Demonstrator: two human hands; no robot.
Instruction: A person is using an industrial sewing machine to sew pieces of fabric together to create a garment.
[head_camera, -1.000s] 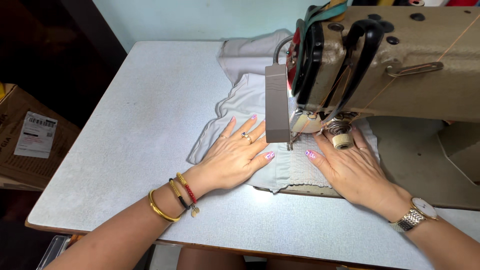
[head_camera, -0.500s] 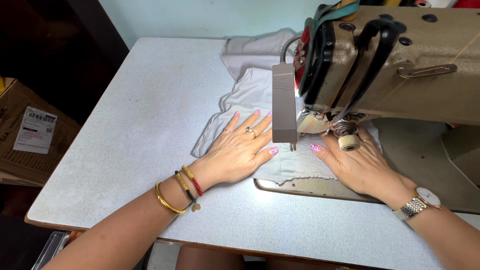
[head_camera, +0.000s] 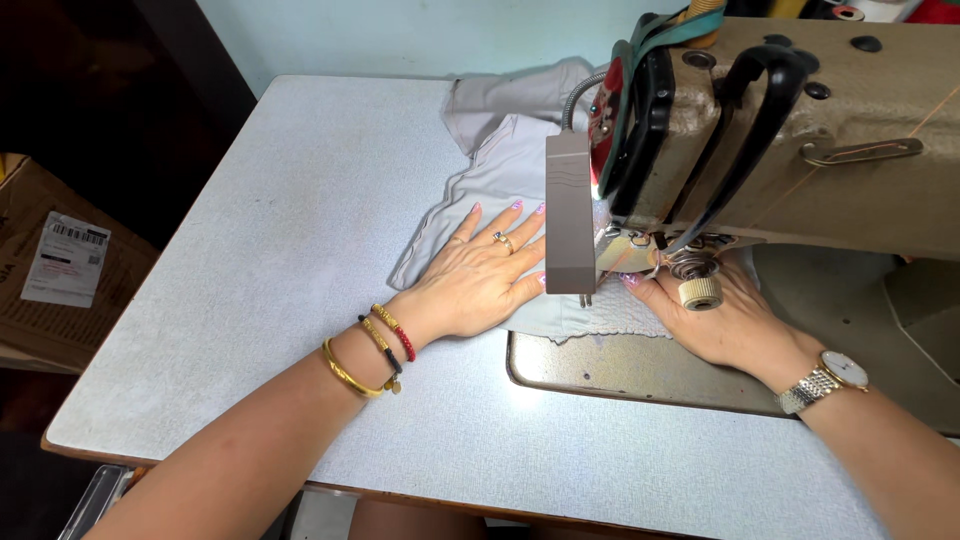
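Under both hands' flat fingers (head_camera: 497, 232): grey fabric (head_camera: 480, 180), touching.

Matt grey cloth (head_camera: 500, 175), speckled laminate table (head_camera: 300, 200), worn metal machine (head_camera: 850, 190).

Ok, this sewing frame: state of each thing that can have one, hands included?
Left hand: flat, fingers spread, pressing the fabric.
Right hand: flat on the fabric beside the needle area.
Grey fabric: partly bunched behind, flat under the hands.
Sewing machine: upright, its lamp lit.
Cardboard box: left of the table.
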